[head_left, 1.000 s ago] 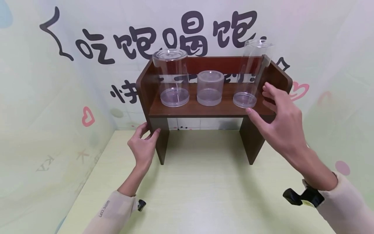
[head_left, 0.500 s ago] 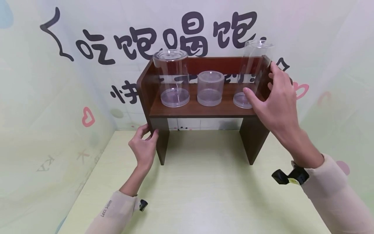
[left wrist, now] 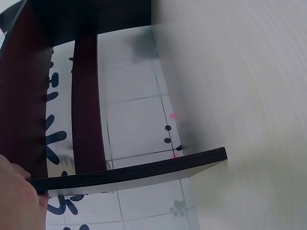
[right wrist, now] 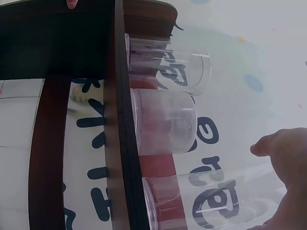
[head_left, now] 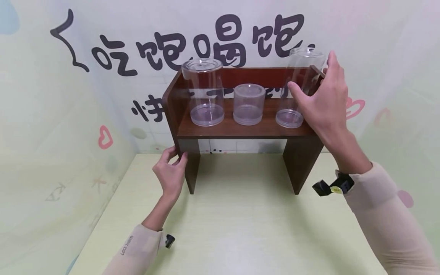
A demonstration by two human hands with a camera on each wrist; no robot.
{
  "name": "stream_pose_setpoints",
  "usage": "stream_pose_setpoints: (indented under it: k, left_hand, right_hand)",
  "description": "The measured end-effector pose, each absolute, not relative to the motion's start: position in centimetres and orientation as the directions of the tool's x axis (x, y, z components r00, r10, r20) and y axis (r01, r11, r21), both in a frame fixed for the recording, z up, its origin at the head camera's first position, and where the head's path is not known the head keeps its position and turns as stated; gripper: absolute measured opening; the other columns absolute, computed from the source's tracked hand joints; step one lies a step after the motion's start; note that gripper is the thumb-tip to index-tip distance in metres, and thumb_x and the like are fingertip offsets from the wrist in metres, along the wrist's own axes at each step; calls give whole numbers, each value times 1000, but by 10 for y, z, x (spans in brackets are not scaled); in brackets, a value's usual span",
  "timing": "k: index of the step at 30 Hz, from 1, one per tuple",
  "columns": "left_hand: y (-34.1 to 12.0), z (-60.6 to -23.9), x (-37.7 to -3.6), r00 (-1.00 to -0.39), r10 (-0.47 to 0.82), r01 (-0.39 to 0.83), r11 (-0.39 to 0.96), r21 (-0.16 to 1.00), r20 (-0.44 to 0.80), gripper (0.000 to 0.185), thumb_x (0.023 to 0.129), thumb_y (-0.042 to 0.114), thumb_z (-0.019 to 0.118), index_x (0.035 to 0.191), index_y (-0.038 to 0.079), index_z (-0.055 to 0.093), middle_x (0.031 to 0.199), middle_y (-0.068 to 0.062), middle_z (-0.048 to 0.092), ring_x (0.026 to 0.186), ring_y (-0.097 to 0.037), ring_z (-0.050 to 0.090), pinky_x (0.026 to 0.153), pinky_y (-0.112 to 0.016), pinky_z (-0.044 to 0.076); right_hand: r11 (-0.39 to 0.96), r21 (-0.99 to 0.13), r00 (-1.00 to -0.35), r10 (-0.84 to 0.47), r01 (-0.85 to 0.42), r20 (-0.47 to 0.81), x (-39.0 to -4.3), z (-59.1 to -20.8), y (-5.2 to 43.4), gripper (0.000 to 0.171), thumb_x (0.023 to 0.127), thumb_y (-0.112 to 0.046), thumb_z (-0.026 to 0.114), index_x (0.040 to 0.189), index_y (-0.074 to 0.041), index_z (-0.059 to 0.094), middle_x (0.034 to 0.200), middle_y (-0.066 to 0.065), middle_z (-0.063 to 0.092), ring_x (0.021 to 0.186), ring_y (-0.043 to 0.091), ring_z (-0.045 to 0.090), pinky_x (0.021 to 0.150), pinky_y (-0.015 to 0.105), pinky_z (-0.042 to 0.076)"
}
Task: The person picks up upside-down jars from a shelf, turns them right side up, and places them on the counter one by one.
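Right hand [head_left: 323,103]: curled round the upper part of the tall clear jar [head_left: 298,89], thumb on the near side, fingers behind it by the shelf's right end panel.
Tall clear jar: stands upright at the right end of the wooden shelf [head_left: 240,130], its base on the board.
Left hand [head_left: 170,173]: grips the front edge of the shelf's left leg [head_left: 189,164], thumb and fingertips pinching the panel; the left wrist view shows only the heel of the hand at that dark edge.
Wide clear jar [head_left: 203,91]: upright at the left end of the board, apart from its neighbour.
Short clear jar [head_left: 248,104]: in the middle, between the other two, touching neither.
Table [head_left: 240,229]: pale green top; the shelf stands on it at the back, against a printed backdrop [head_left: 103,57].
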State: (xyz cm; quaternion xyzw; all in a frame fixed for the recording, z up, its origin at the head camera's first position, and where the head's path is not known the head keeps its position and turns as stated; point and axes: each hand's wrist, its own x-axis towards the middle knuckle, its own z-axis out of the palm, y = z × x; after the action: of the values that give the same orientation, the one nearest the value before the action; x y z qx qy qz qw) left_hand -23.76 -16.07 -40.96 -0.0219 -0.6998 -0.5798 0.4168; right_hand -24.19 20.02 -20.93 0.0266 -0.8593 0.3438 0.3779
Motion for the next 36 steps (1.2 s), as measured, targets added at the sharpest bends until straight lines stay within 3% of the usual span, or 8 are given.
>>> stream_pose_setpoints:
  k: [9,12,17,28,36]
  left_hand:
    - [-158,-410,-237,-656,-445,513,331,792,610,22,86,-6,81,107,-8,76,101,-22,79,96,-31,77,77,-18,62]
    - [-158,-410,-236,-658,-442,511,332,793,609,22,87,-5,81,107,-8,76,102,-22,79,97,-32,77,77,-17,62]
    - [-158,-410,-237,-664,-438,507,330,796,606,22,87,-4,81,108,-8,76,103,-23,79,98,-32,77,77,-16,61]
    - [-157,-411,-238,-656,-446,515,325,793,609,22,87,-3,82,108,-7,77,103,-21,79,97,-29,77,77,-17,61]
    - [-159,-411,-238,-647,-453,518,329,789,614,22,88,-4,81,109,-9,76,103,-24,78,98,-32,77,77,-16,61]
  right_hand:
    - [718,-631,-704,283,-294,651,-261,-209,198,100,91,-49,74,168,-9,23,161,11,45,147,20,46,122,24,37]
    - [686,-654,-698,296,-319,652,-265,-209,197,98,91,-46,75,167,-11,25,159,11,49,145,19,52,120,21,39]
    - [635,-682,-688,312,-362,655,-268,-210,196,93,90,-41,79,165,-14,31,153,10,57,134,22,63,113,24,49]
    - [576,-703,-676,320,-418,664,-253,-209,191,90,87,-36,83,162,-17,37,144,9,63,125,21,67,108,23,53]
    - [435,-720,-648,330,-541,687,-223,-209,188,85,84,-23,85,158,-15,43,137,10,66,118,19,69,105,27,57]
